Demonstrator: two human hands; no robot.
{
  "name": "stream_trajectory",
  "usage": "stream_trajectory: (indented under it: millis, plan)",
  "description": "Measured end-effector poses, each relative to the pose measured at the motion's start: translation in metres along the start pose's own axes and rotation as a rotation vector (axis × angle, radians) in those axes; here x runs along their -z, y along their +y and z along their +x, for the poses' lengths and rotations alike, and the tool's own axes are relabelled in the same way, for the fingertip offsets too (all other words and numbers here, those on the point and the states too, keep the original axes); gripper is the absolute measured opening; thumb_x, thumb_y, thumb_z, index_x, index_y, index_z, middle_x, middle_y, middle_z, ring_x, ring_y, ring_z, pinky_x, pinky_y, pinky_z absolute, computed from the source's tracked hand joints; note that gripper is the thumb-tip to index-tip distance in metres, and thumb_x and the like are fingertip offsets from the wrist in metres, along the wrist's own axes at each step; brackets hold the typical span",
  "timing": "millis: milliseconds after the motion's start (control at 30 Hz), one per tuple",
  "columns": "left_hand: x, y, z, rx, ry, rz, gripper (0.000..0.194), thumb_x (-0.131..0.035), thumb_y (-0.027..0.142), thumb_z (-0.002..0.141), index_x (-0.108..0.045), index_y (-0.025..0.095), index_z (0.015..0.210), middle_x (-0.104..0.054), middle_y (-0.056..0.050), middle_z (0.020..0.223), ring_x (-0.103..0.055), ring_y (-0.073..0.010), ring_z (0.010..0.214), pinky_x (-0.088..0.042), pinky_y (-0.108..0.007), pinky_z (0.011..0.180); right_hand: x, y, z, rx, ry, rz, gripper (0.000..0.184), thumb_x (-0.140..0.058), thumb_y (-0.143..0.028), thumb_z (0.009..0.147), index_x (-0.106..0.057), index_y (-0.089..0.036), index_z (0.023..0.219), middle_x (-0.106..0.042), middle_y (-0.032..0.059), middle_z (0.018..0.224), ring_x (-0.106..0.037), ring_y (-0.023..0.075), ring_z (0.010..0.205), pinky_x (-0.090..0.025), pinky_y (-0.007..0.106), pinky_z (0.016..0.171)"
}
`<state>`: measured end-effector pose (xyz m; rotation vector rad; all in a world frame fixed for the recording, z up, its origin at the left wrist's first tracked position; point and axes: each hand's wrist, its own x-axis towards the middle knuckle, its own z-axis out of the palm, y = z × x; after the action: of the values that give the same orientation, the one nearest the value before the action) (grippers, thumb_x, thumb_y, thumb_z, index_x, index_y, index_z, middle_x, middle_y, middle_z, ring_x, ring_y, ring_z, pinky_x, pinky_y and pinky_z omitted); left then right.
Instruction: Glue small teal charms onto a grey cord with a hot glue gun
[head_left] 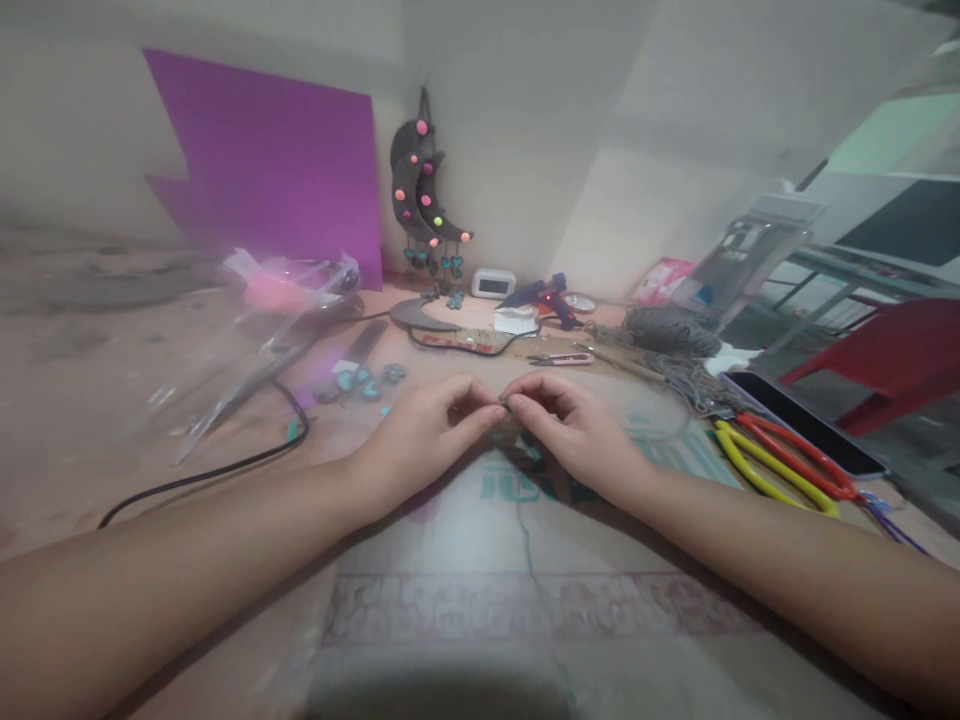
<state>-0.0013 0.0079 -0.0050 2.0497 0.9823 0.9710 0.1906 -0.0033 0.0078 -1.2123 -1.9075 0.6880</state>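
Observation:
My left hand (427, 430) and my right hand (570, 425) meet above a pale printed sheet (450, 610), thumbs and index fingers pinched close together. Between the fingertips shows a small dark grey bit (507, 403), like a piece of cord or yarn; the fingers cover most of it. Below the hands a thin grey strand (527, 550) runs down over the sheet toward me. Small teal and grey heart-shaped pieces (358, 382) lie left of my left hand. Beyond my right hand are pink thread snips (561, 359).
A blue glue gun (551, 297) and a grey crescent (424, 315) lie at the back. A moon hanging (426, 190) is on the wall. Grey yarn (667, 332), a phone (802, 420) and yellow-and-red-handled scissors (787, 470) are right; a black cable (202, 470) and plastic bag (247, 370) left.

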Motion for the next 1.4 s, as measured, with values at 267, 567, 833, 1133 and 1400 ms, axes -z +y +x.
stream_trajectory:
  millis: [267,567,833,1133,1400]
  plan:
    - [0.0002,-0.0044,0.0016,0.06,-0.005,-0.028,0.021,-0.057,0.037,0.092,-0.064,0.019,0.086,-0.069,0.0,0.081,-0.062,-0.0148,0.075,-0.047,-0.027,0.068,-0.0008,0.0039,0.0,-0.001,0.008,0.07,0.016,-0.059,-0.034,0.088,-0.062,-0.018,0.093,-0.062,-0.0009,0.074,-0.054,0.0115,0.064,-0.042,0.024,0.058]
    - [0.0001,-0.0017,0.0016,0.053,-0.05,-0.091,0.015,-0.059,0.033,0.091,-0.066,0.02,0.091,-0.07,0.001,0.084,-0.062,-0.0143,0.077,-0.047,-0.027,0.073,0.0003,0.002,-0.0006,0.007,0.034,-0.022,0.015,-0.059,-0.032,0.088,-0.064,-0.019,0.084,-0.062,-0.0017,0.069,-0.055,0.0117,0.063,-0.042,0.025,0.059]
    - [0.0006,-0.0021,0.0031,0.115,-0.008,-0.097,0.02,-0.057,0.036,0.091,-0.066,0.019,0.088,-0.071,-0.001,0.085,-0.064,-0.0161,0.075,-0.048,-0.027,0.069,0.0003,0.0059,0.0015,0.0,0.027,0.161,0.024,-0.052,-0.041,0.093,-0.06,-0.018,0.097,-0.059,-0.0013,0.074,-0.053,0.0114,0.063,-0.042,0.025,0.058]
    - [0.0024,-0.0015,0.0042,0.148,-0.004,-0.088,0.025,-0.056,0.041,0.091,-0.065,0.019,0.083,-0.07,-0.001,0.081,-0.063,-0.0167,0.074,-0.047,-0.027,0.068,0.0004,0.0073,0.0026,-0.037,-0.01,0.02,0.019,-0.056,-0.037,0.09,-0.064,-0.02,0.084,-0.066,0.0012,0.074,-0.06,0.0155,0.071,-0.046,0.029,0.067]
    - [0.0021,-0.0029,0.0045,0.127,0.024,-0.096,0.031,-0.048,0.043,0.095,-0.067,0.019,0.09,-0.071,-0.002,0.085,-0.064,-0.0174,0.079,-0.048,-0.026,0.069,0.0013,0.0052,0.0038,-0.07,0.005,0.134,0.023,-0.055,-0.041,0.09,-0.059,-0.019,0.084,-0.058,-0.0023,0.067,-0.052,0.0109,0.057,-0.041,0.024,0.054]
